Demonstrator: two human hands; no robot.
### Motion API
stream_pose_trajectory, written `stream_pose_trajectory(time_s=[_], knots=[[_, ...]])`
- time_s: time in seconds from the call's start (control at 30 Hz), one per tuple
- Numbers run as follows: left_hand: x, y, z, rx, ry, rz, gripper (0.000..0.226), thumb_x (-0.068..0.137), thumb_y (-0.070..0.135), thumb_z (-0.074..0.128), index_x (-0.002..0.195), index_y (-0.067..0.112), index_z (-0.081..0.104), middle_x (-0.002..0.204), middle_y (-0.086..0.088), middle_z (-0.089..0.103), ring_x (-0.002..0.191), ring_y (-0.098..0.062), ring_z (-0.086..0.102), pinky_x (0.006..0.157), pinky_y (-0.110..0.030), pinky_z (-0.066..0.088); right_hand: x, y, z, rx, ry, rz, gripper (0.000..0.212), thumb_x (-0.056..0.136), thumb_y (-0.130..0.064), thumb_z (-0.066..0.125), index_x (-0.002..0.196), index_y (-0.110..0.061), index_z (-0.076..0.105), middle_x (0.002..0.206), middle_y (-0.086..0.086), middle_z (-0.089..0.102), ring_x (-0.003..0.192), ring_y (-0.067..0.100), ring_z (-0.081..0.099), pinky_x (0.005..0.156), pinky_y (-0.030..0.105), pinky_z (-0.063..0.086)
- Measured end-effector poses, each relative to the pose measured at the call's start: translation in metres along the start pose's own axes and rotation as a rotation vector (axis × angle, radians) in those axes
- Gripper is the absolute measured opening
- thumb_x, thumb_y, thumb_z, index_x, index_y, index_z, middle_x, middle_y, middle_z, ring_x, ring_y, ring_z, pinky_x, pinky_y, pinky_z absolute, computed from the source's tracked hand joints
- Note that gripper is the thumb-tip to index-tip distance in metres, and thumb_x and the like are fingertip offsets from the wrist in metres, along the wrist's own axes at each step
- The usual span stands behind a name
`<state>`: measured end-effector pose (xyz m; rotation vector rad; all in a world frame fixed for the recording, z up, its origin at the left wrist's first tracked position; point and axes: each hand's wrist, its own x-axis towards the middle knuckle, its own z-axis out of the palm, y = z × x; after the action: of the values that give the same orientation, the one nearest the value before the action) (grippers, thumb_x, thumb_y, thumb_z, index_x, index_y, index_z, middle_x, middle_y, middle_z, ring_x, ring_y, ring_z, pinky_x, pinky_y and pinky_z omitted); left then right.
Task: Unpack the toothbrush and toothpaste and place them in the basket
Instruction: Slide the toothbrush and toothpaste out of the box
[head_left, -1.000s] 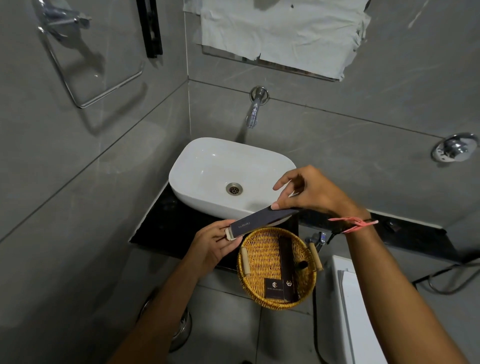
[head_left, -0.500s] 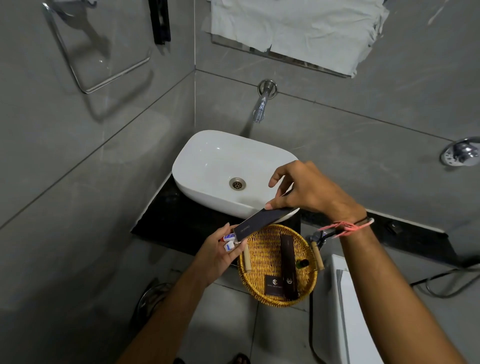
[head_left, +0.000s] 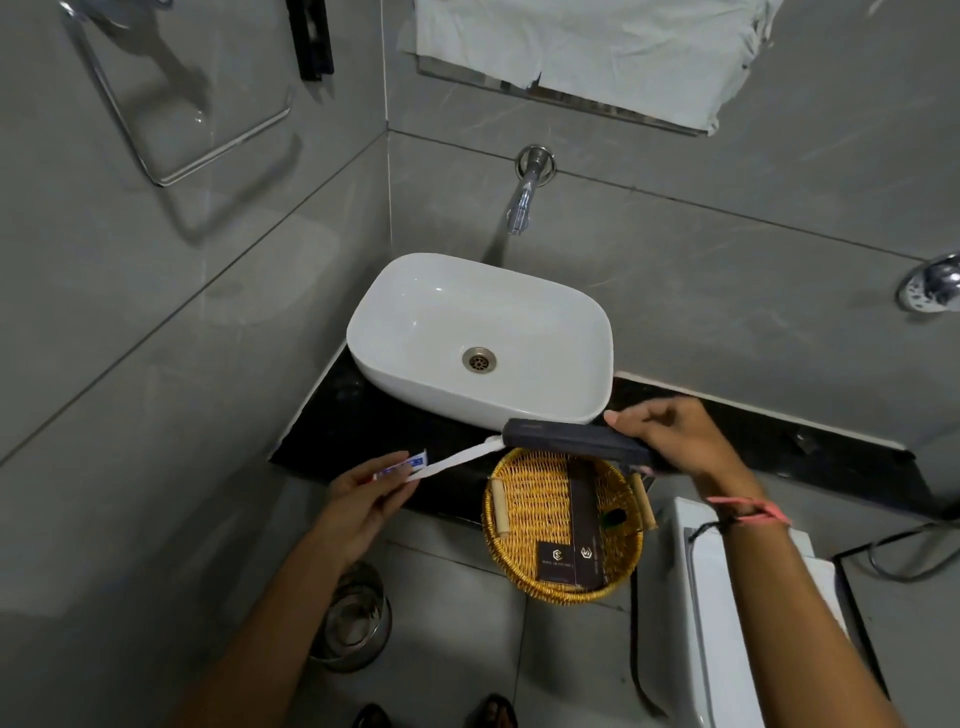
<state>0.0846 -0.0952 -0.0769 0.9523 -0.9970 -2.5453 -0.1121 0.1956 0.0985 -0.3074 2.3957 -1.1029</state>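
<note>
My right hand (head_left: 670, 436) grips a long dark box (head_left: 571, 441) held level above the round wicker basket (head_left: 498, 540). A white toothbrush (head_left: 457, 460) sticks out of the box's left end, most of its length drawn out. My left hand (head_left: 363, 493) pinches the toothbrush's near end together with a small blue-and-white toothpaste tube (head_left: 402, 465). In the basket lie two dark packets (head_left: 571, 551) and a small dark green item (head_left: 615, 517).
The basket sits at the front edge of a black counter (head_left: 322, 441), beside a white basin (head_left: 483, 338) under a wall tap (head_left: 524, 197). A white toilet tank (head_left: 722, 613) stands at the right. A steel bin (head_left: 353, 623) is on the floor below.
My left hand has pulled the toothbrush and toothpaste tube leftward out of the box. My right hand with the box has shifted right and turned level.
</note>
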Motion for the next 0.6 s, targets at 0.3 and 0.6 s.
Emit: stream_pose_trajectory(time_s=[0.3, 0.6], knots=[[-0.054, 0.024, -0.086, 0.024, 0.314, 0.206, 0.020, 0.090, -0.014, 0.060, 0.094, 0.000, 0.074, 0.081, -0.005, 0.083, 0.079, -0.013, 0.080, 0.069, -0.019, 0.064, -0.011, 0.014, 0.099, 0.578, -0.398, 0.211, 0.051, 0.075, -0.045, 0.080, 0.106, -0.005, 0.073, 0.076, 0.008, 0.070, 0.044, 0.009, 0.047, 0.032, 0.012, 0.035], [-0.115, -0.053, -0.164, -0.121, 0.789, 0.275, 0.015, 0.088, -0.012, 0.066, 0.100, -0.005, 0.070, 0.076, -0.005, 0.081, 0.067, -0.010, 0.078, 0.064, -0.018, 0.063, -0.044, 0.021, 0.235, 0.140, -0.526, -0.110, 0.024, 0.090, -0.021, 0.074, 0.113, -0.016, 0.069, 0.082, 0.001, 0.064, 0.068, 0.010, 0.058, 0.058, 0.028, 0.046]])
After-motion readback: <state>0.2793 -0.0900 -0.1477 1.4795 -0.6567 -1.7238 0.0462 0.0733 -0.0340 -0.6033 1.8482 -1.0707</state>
